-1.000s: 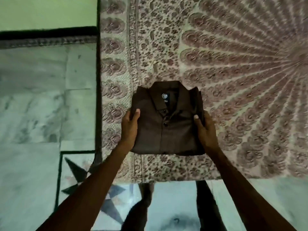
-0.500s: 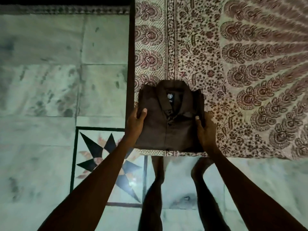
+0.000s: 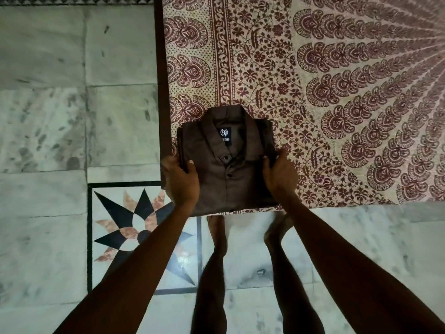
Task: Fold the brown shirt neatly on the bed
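Note:
The brown shirt point(image 3: 226, 162) lies folded into a compact rectangle at the near left corner of the bed point(image 3: 337, 97), collar away from me, a black label showing inside the collar and the buttoned placket facing up. My left hand point(image 3: 180, 180) grips the shirt's left edge, thumb on top and fingers under the fold. At the right edge, my right hand point(image 3: 279, 174) clasps it the same way. The shirt's lower edge reaches the bed's near edge.
The bed is covered with a cream sheet printed in maroon florals. A marble floor point(image 3: 72, 116) with a black star inlay point(image 3: 134, 227) lies left and below. My bare legs and feet point(image 3: 216, 237) stand against the bed's near edge.
The view has tilted down and left, showing more floor and my legs. The shirt now sits closer to the bed's near left corner, both hands still holding its sides.

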